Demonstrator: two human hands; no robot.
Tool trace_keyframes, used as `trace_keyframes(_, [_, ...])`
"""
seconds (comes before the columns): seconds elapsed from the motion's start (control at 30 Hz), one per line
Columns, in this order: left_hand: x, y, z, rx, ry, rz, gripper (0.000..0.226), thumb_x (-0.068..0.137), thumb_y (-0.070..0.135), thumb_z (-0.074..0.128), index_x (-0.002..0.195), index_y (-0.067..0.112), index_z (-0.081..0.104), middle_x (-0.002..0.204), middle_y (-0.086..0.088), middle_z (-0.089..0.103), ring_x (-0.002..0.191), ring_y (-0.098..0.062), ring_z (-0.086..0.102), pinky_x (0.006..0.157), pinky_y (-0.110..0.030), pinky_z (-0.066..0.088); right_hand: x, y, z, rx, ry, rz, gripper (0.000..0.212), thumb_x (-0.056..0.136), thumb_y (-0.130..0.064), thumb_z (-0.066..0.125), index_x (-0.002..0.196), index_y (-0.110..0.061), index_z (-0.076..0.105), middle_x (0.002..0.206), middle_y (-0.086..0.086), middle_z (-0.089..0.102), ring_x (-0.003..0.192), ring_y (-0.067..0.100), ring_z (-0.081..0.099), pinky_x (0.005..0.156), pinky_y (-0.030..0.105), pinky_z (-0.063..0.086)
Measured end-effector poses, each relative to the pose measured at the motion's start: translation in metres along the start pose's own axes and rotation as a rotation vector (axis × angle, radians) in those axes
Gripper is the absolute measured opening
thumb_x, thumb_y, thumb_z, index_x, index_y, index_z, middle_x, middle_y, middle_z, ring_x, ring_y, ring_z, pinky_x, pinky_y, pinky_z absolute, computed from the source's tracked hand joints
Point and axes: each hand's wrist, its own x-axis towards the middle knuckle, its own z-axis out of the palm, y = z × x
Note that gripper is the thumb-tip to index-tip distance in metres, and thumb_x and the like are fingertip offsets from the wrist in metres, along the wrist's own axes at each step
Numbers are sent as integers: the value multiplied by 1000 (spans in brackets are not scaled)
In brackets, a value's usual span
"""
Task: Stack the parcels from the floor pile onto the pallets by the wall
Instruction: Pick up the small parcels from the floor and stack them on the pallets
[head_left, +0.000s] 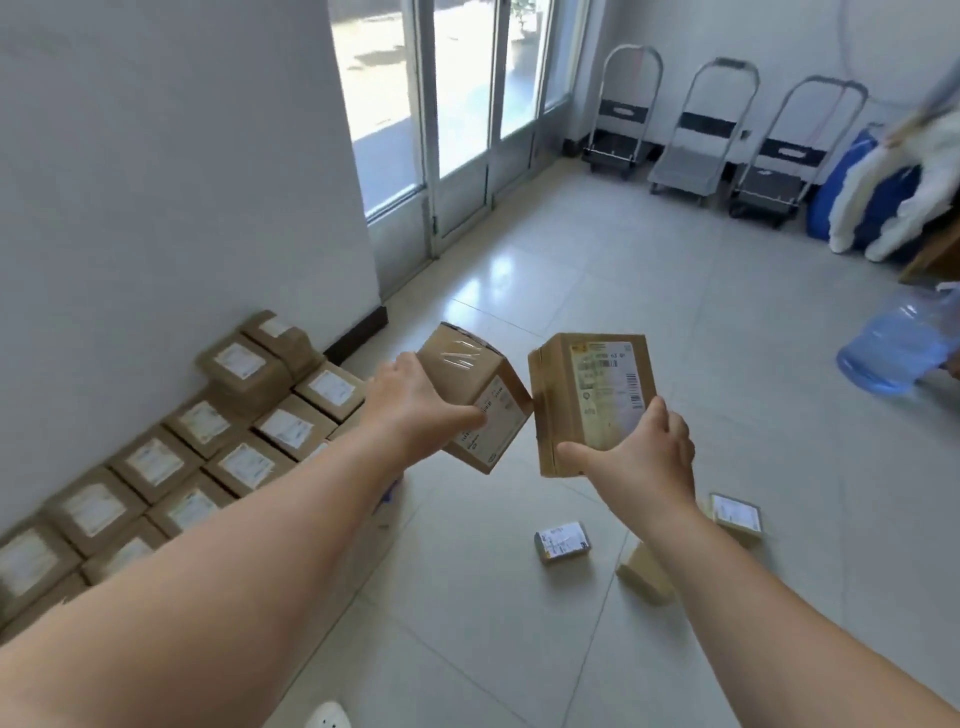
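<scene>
Two parcels held chest-high: left hand (415, 400) grips tilted box (475, 395), right hand (636, 452) grips upright box (592, 400), long axis vertical. Stack (208, 447) lies lower left along wall (156, 182); left hand nearer. Three parcels (563, 542) remain on floor (675, 312) below.
</scene>
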Motion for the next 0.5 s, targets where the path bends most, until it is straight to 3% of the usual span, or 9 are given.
trace_keyframes(0.17, [12, -83, -66, -7, 80, -119, 89, 60, 53, 81, 129, 13, 42, 119, -7, 45, 114, -25, 45, 96, -39, 46, -9, -87, 63, -39, -97, -127, 119, 65, -53, 79, 154, -11, 13, 150, 7, 28, 138, 27, 25, 111, 42, 34])
trace_keyframes(0.37, [41, -192, -139, -59, 71, -295, 97, 45, 64, 73, 125, 17, 45, 116, -6, 50, 108, -25, 49, 92, -44, 51, -19, -186, 150, -103, -208, -205, 122, 64, -54, 78, 155, -9, 11, 153, 9, 26, 140, 28, 24, 115, 45, 32])
trace_keyframes(0.5, [61, -256, -182, -115, 54, -385, 83, 52, 58, 81, 115, 17, 47, 110, -3, 54, 100, -20, 55, 86, -39, 53, -24, -235, 203, -135, -269, -239, 121, 62, -56, 78, 154, -10, 14, 151, 8, 28, 139, 28, 25, 114, 45, 33])
